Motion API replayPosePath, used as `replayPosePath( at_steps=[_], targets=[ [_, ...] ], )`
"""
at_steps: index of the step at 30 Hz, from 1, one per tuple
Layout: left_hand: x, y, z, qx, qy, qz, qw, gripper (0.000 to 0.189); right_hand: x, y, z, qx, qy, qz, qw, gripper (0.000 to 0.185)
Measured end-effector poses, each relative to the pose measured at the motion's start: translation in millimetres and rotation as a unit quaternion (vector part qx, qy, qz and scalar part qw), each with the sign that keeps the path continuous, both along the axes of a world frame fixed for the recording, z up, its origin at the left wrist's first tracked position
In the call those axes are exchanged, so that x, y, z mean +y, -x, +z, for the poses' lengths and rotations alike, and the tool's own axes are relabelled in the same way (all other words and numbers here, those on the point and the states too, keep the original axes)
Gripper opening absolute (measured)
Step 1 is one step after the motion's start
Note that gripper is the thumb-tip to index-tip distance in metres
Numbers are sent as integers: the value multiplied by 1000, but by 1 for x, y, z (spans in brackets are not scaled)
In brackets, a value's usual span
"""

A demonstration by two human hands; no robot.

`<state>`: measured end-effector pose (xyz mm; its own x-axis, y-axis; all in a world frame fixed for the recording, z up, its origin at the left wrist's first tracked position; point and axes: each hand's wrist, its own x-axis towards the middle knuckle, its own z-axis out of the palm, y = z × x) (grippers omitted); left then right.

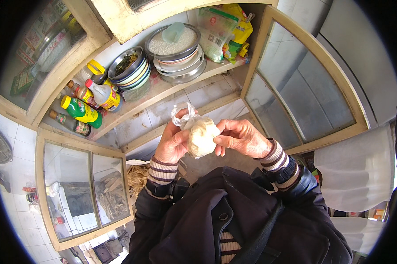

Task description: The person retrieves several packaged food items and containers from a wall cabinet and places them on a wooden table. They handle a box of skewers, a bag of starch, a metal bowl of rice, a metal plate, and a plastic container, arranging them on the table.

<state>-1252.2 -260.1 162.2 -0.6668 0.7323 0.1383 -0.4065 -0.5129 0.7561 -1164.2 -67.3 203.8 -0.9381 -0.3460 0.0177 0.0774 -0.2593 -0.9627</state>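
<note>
In front of my chest, my left hand (pixel 173 140) grips a clear plastic bag with a pale, lumpy, cream-coloured mass (pixel 202 137) inside. The bag's twisted, crumpled top (pixel 182 114) rises between thumb and fingers of that hand. From the other side, my right hand (pixel 239 138) pinches at the bag with thumb and forefinger. What the pale mass is, I cannot tell. Beyond the hands is a cupboard shelf (pixel 172 88) with stacked bowls (pixel 132 74), a metal basin of white grains (pixel 158 44) holding a translucent scoop (pixel 173 32), and several bottles (pixel 82 112).
Glazed cupboard doors stand swung out at the left (pixel 91 191) and right (pixel 267 82), flanking my arms. Plastic food packets (pixel 218 29) lie at the shelf's right end. Below the left door's edge are wood shavings (pixel 137 178). A white curtain (pixel 353 168) hangs at the right.
</note>
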Motion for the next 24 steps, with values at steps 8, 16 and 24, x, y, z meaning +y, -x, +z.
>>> replayPosePath(
  at_steps=[8, 16, 24],
  targets=[
    [-1, 4, -1, -10, 6, -24, 1000, 63, -2, 5, -6, -2, -7, -10, 1000, 9],
    [-5, 8, -3, -5, 16, -18, 1000, 69, -2, 10, -13, -9, -13, -28, 999, 10],
    [-13, 11, -13, -19, 56, 9, 998, 66, -4, 18, -25, 1, -93, -24, 995, 11]
  ],
)
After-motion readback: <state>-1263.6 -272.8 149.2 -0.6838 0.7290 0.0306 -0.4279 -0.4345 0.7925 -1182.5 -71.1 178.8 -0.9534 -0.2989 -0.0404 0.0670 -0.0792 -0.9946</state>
